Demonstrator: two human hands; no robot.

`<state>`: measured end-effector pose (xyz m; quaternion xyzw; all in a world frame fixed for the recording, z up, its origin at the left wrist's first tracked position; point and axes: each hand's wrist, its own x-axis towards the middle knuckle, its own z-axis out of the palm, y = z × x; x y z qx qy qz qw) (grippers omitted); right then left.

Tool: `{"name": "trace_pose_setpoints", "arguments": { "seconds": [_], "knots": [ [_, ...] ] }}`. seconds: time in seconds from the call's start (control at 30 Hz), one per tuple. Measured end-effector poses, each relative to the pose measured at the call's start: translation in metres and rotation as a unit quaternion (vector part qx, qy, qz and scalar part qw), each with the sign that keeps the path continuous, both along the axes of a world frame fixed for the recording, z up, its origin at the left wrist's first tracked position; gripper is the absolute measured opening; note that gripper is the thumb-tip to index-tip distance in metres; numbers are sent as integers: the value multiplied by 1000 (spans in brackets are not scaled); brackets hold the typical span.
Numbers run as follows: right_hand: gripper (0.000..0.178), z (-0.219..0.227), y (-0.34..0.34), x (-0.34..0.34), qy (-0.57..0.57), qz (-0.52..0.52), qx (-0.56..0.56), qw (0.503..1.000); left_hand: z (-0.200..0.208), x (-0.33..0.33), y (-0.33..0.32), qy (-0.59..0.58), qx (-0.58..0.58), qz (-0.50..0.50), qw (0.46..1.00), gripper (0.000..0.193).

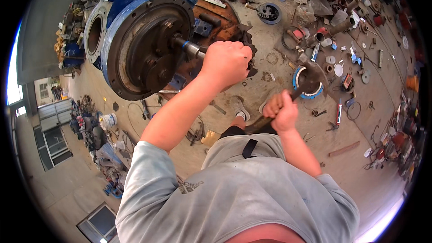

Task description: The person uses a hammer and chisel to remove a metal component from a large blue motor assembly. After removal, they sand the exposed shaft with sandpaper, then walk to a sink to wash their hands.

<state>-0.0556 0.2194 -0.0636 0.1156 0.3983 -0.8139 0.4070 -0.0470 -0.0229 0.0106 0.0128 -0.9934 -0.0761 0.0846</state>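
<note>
My left hand (227,63) is closed around the near end of a silver metal cylinder (192,50), probably a sleeve or drift, with a blue band. This cylinder lines up with the shaft (177,42) at the centre of a large round pump-like housing (148,47), dark inside with a blue rim. Whether the two are joined is hard to see. In my right hand (281,110) is a hammer (311,77), gripped by its dark handle. The hammer's head is off to the right, apart from the cylinder, and partly covers a blue-and-white ring (318,93) on the floor.
A rusty orange-brown round plate (225,15) carrying metal blocks lies behind my left hand. On the floor stands a dark tub of small parts (269,13). Pipes, rings, tubes and a caulking tube (339,112) are scattered to the right. A white bucket (108,121) is at left.
</note>
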Motion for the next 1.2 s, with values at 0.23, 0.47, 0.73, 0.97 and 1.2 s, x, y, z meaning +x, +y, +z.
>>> {"name": "trace_pose_setpoints", "arguments": {
  "seconds": [0.23,0.47,0.73,0.97,1.2],
  "knots": [
    [39,22,-40,42,-19,89,-46,995,7,2,-2,-64,4,5,998,21],
    [27,12,-38,62,-38,69,-35,996,12,-3,-2,-66,-21,-41,997,19],
    [47,38,19,20,120,-266,-77,953,10,6,-4,-98,-47,-29,994,23],
    [37,12,-18,73,-118,-2,30,993,19,4,3,-77,-50,-55,994,25],
    [39,8,3,65,-71,-16,80,994,20,-2,7,-74,-49,-76,993,23]
  ]
}}
